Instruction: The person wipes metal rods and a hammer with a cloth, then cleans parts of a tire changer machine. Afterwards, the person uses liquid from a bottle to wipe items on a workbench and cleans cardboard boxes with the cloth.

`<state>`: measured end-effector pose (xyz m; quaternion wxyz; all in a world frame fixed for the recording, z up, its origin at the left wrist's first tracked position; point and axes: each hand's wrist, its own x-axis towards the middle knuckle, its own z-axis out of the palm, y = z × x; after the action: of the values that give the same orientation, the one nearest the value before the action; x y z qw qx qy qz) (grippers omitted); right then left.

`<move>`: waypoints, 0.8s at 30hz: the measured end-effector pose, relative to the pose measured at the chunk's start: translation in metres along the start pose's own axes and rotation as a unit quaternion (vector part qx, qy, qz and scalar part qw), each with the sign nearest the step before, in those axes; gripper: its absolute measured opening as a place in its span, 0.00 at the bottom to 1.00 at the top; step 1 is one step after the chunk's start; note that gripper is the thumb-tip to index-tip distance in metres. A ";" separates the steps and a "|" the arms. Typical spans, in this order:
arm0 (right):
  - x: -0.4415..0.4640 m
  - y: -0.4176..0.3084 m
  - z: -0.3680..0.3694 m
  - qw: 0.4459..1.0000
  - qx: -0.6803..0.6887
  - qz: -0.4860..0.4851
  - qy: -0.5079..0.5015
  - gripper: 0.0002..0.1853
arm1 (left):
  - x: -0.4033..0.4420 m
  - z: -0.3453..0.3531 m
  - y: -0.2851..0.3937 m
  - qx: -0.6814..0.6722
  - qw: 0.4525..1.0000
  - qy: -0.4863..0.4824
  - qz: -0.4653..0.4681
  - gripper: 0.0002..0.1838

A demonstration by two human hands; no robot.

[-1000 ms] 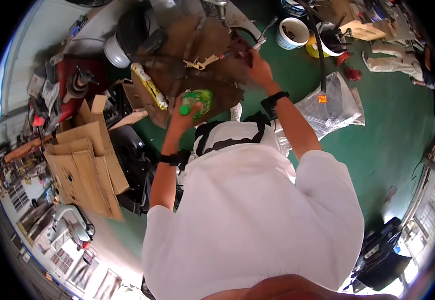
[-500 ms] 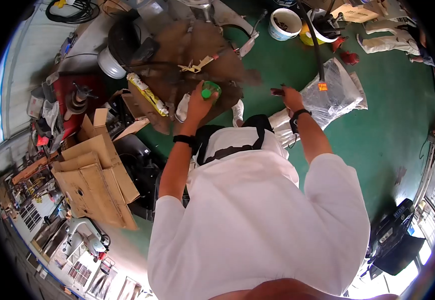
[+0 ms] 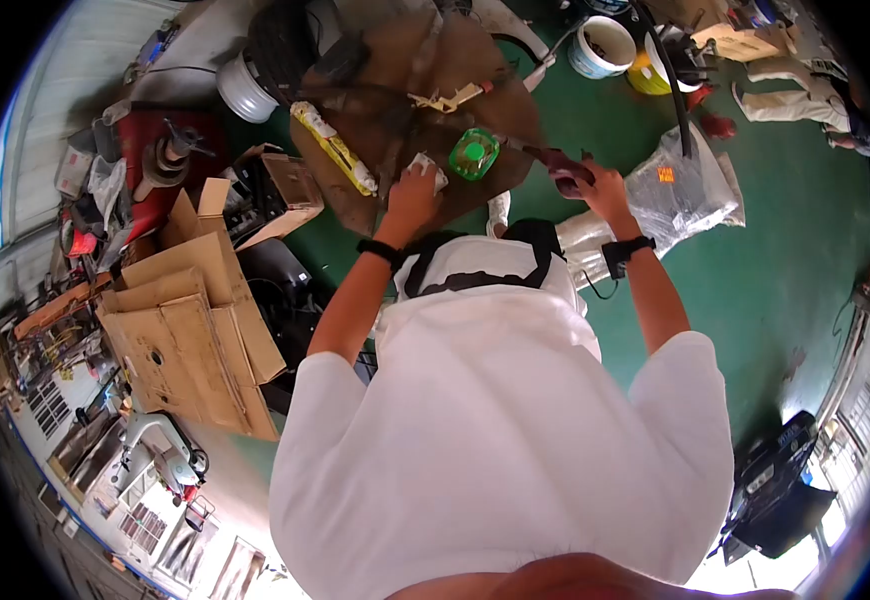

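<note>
My left hand (image 3: 414,203) is closed over a small white cloth or wad of paper (image 3: 429,168) on the round brown table (image 3: 380,75). A clear tub with a bright green rim (image 3: 474,154) stands to the right of that hand, apart from it. My right hand (image 3: 603,190) is wrapped round a dark red hand tool (image 3: 563,170). Its narrow front part points left over the table's edge; the exact kind cannot be made out. A yellow-and-white tube (image 3: 335,148) lies left of my left hand. Beyond the tub is a cream-coloured tool with a red tip (image 3: 450,99).
A plastic-wrapped package (image 3: 670,190) lies on the green floor to the right. Buckets (image 3: 600,48) stand at the back right, near another person's legs (image 3: 795,98). Cardboard boxes (image 3: 185,340) and a red stand (image 3: 160,170) crowd the left side.
My left hand has let go of the green-rimmed tub, which now stands on the table, and has closed on the white cloth. My right hand has brought the dark red tool nearer the table.
</note>
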<state>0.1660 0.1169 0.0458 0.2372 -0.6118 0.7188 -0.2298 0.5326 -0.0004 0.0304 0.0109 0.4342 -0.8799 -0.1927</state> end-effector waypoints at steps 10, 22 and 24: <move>-0.146 -0.066 0.055 0.936 -0.150 0.318 0.016 0.23 | 0.000 0.080 -0.059 0.136 0.988 0.055 0.055 0.25; -0.220 -0.081 0.110 0.906 -0.009 0.396 0.149 0.20 | -0.040 0.008 -0.064 -0.181 0.973 -0.139 0.027 0.24; -0.193 -0.093 0.131 0.903 0.078 0.416 0.072 0.17 | -0.056 0.013 -0.087 -0.168 0.973 -0.154 0.026 0.25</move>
<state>0.3458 0.2886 0.0126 0.3053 -0.2183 0.9030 -0.2090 0.6317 -0.0006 -0.0042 -0.0475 0.3681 -0.8371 -0.4018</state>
